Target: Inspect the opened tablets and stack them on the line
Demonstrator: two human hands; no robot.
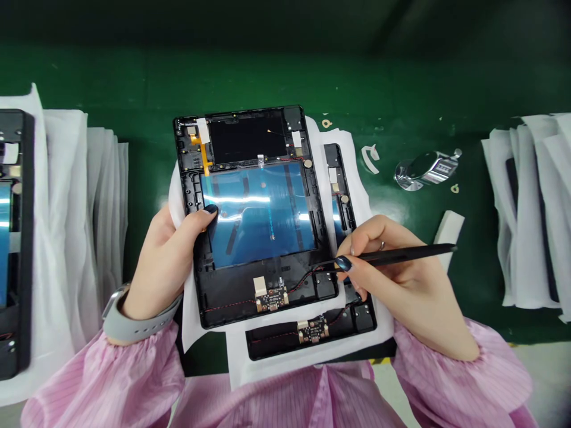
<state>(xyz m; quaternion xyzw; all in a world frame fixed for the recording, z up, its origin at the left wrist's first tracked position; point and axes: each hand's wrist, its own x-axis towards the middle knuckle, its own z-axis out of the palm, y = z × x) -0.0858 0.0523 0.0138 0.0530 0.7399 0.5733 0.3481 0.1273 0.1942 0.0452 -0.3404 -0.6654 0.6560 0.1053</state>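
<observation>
An opened tablet housing (252, 214) with a blue film panel and a small connector board sits tilted in front of me on a white foam sheet (190, 324). My left hand (167, 261) grips its left edge, thumb pressed on the blue panel. My right hand (401, 279) pinches thin black tweezers (401, 254), their tip touching the housing's lower right near a red wire. A second housing (343, 315) lies underneath, partly hidden.
Stacks of white foam sheets with more housings stand at the left (57, 238) and right (530, 208). A shiny metal hand counter (426, 169), peeled sticker scraps (370, 157) and a white strip (448, 229) lie on the green mat.
</observation>
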